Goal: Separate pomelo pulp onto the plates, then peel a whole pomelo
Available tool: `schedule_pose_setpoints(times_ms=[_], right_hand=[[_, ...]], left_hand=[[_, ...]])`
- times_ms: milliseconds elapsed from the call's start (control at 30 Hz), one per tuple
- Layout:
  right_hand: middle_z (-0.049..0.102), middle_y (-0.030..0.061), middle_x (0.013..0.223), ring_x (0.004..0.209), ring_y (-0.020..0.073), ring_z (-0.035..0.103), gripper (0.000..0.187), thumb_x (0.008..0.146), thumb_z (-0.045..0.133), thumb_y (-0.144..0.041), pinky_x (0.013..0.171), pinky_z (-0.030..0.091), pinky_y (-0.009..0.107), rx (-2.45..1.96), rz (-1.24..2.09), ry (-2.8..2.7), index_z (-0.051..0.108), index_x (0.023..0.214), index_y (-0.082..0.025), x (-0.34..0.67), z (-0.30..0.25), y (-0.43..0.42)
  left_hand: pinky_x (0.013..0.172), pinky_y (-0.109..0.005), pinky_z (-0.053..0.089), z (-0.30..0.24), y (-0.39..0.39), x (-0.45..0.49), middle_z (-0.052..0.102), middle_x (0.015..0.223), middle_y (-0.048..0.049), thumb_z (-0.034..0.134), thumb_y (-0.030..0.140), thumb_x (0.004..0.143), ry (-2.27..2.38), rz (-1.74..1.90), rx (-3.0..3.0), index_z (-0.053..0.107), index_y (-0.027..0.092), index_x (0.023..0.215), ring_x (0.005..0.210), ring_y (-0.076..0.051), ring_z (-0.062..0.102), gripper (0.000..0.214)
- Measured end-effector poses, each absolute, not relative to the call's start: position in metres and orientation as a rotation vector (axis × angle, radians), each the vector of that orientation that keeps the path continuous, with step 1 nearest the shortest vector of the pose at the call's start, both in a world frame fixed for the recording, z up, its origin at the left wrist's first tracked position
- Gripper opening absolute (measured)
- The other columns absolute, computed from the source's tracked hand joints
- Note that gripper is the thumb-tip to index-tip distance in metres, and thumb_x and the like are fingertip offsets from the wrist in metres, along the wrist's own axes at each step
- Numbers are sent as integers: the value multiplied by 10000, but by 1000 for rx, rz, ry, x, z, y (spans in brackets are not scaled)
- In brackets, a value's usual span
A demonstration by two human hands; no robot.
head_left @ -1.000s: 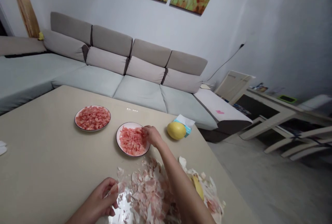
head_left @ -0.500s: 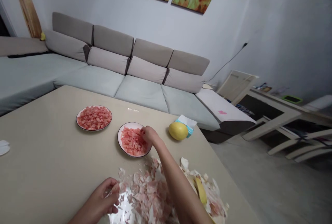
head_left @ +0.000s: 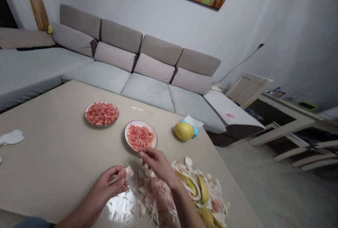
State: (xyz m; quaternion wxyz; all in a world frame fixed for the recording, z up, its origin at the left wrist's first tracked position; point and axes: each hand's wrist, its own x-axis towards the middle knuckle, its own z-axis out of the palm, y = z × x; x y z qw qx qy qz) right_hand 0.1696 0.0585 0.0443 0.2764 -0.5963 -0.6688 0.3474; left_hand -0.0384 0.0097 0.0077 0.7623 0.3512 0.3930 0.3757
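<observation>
Pink scraps [head_left: 155, 194] lie heaped on the counter [head_left: 52, 157] just short of the nearer of 2 plates [head_left: 125, 133]. I judge a careless sweep could drag waste into the peeled flesh there, and the yellow rind [head_left: 202, 189], near the counter's edge, could slide off. The left hand [head_left: 112, 184] pinches a fruit piece [head_left: 123, 174] between thumb and fingers, beside the heap. The right hand [head_left: 155, 161] hovers half curled over the scraps; whether it holds anything I cannot tell.

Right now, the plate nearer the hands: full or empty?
Partly full: pink fruit pieces cover the middle of the nearer plate, and its white rim is bare around them.
</observation>
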Motion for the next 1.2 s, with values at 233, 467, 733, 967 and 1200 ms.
schedule_pose_setpoints(times_ms=[233, 467, 733, 967, 1200], right_hand=[[692, 46, 842, 768, 183, 618, 288, 819, 649, -460, 677, 478, 257, -1422, 1120, -1227, 710, 894, -189, 117, 15, -27], [607, 8, 650, 585, 126, 499, 320, 807, 657, -489, 549, 388, 224, -1299, 1270, -998, 656, 774, -172, 122, 6, -35], [517, -24, 598, 499, 89, 405, 328, 767, 702, -486, 466, 313, 205, -1252, 1343, -798, 625, 757, -168, 151, 1, -40], [690, 68, 905, 844, 227, 614, 266, 805, 654, -451, 732, 486, 303, -1573, 745, -1045, 707, 917, -216, 188, 17, -39], [651, 33, 581, 586, 204, 580, 245, 777, 678, -374, 572, 440, 296, -1785, 664, -1569, 691, 564, -255, 177, 4, -38]], left_hand=[[862, -344, 500, 4, 3, -34, 646, 1010, -79, 776, 426, 690, 825, 822, 848, 620, 174, 1016, 937, -233, 616, 440], [830, -307, 499, 7, 3, -32, 638, 836, -40, 772, 404, 711, 788, 710, 791, 661, 140, 871, 816, -179, 617, 328], [735, -229, 523, 7, 9, -37, 545, 818, -16, 776, 309, 739, 736, 662, 528, 646, 132, 825, 784, -136, 614, 236], [717, -235, 517, 12, 16, -45, 532, 837, -25, 724, 310, 795, 704, 730, 575, 598, 150, 832, 774, -123, 578, 207], [713, -246, 472, 5, 13, -36, 549, 891, -34, 764, 352, 745, 777, 698, 613, 643, 162, 899, 804, -136, 558, 273]])
